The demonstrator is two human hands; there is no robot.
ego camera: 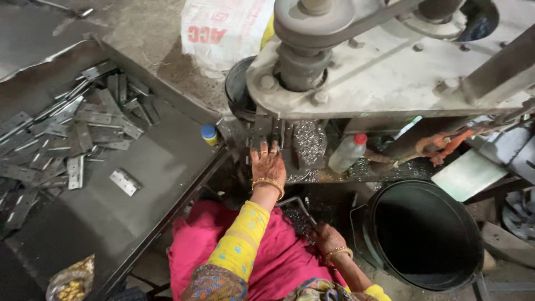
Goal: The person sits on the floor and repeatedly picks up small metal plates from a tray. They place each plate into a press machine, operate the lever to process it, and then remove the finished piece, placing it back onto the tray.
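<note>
Her left hand [268, 165] lies flat, fingers spread, pressing a metal hinge piece [271, 132] under the press head [304, 67] just beyond her fingertips, steadying it. Her right hand [329, 239], low by the black bucket [423, 234], grips a thin lever [298, 205]. More loose hinges [67, 134] lie on the tray, well left.

head camera looks steeply down, close over machine [384, 67] and lap.

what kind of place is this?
Likely a small metalworking workshop: a belt-driven press machine, a tray piled with metal hinges, and the left hand at the machine's bed.
</note>
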